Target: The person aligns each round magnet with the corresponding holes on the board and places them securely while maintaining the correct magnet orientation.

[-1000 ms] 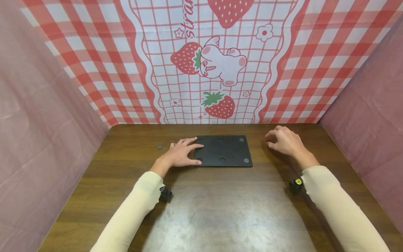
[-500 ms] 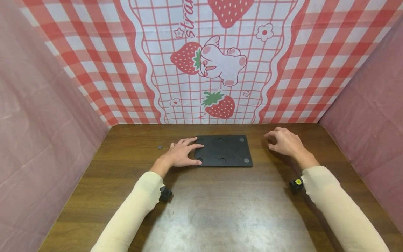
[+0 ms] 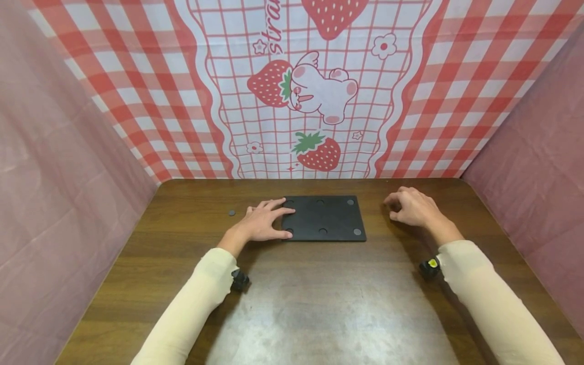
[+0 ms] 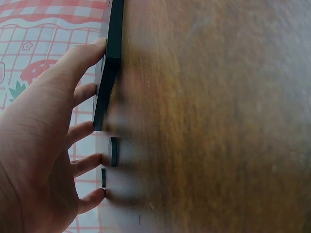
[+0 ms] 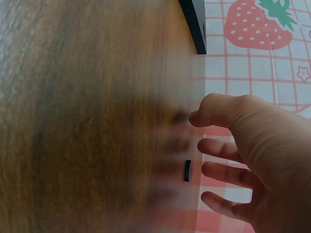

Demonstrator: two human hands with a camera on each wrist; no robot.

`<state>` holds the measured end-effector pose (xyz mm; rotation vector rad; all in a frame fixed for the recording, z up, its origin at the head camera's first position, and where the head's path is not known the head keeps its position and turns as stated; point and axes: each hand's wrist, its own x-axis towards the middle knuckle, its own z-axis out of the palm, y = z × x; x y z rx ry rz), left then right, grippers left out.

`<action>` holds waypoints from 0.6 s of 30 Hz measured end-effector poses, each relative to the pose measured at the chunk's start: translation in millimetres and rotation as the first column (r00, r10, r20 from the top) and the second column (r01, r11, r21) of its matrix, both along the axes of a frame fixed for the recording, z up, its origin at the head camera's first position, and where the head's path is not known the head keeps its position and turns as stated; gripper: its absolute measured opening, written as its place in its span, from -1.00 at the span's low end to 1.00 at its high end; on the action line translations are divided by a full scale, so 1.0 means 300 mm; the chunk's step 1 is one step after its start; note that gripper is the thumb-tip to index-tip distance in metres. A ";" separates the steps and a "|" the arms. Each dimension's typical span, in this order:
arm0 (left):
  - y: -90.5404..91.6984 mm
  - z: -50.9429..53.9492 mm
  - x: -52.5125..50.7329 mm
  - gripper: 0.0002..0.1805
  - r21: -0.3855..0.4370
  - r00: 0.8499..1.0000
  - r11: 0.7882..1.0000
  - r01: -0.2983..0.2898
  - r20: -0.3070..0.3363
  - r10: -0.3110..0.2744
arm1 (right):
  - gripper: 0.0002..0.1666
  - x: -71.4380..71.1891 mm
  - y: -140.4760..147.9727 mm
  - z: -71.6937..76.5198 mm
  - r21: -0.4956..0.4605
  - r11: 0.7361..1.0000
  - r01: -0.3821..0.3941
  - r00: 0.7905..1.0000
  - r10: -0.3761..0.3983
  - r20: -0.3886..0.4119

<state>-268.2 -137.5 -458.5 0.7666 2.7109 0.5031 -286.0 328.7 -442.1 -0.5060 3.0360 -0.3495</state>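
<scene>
The left hand [image 3: 261, 223], grip spread, touches a flat, black, rectangular board [image 3: 325, 218] on the brown wood-grain counter [image 3: 328, 289]; the right hand [image 3: 414, 207], grip loosely curved, is apart, rightward.

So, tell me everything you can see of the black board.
The black board is a thin, matte rectangle, possibly plastic. Two grey round spots mark its right end; two dark circular outlines sit midway along, and two more show partly at the left end, where the left hand touches it. It lies flat on the wood-look table near the back, long edges running left to right.
</scene>
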 end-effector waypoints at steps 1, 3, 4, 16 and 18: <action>0.000 0.000 0.000 -0.13 -0.001 1.000 1.000 0.001 0.001 -0.001 | -0.56 -0.001 0.000 0.000 0.000 1.000 -0.001 1.000 0.001 0.002; 0.000 0.000 -0.001 -0.13 -0.002 1.000 1.000 0.001 0.002 -0.001 | -0.57 -0.001 0.000 -0.001 -0.001 1.000 -0.002 1.000 0.002 0.009; 0.000 0.000 0.000 -0.13 -0.003 1.000 1.000 0.002 0.002 -0.002 | -0.58 -0.002 0.000 -0.002 -0.003 1.000 -0.001 1.000 0.001 0.014; -0.002 0.000 0.000 -0.12 -0.005 1.000 1.000 0.005 0.002 -0.005 | -0.61 -0.003 0.009 -0.005 -0.007 1.000 0.001 0.999 -0.001 0.038; -0.002 0.000 -0.001 -0.12 -0.006 1.000 1.000 0.004 0.002 -0.004 | -0.61 0.001 0.016 -0.004 -0.006 1.000 -0.001 0.999 0.001 0.034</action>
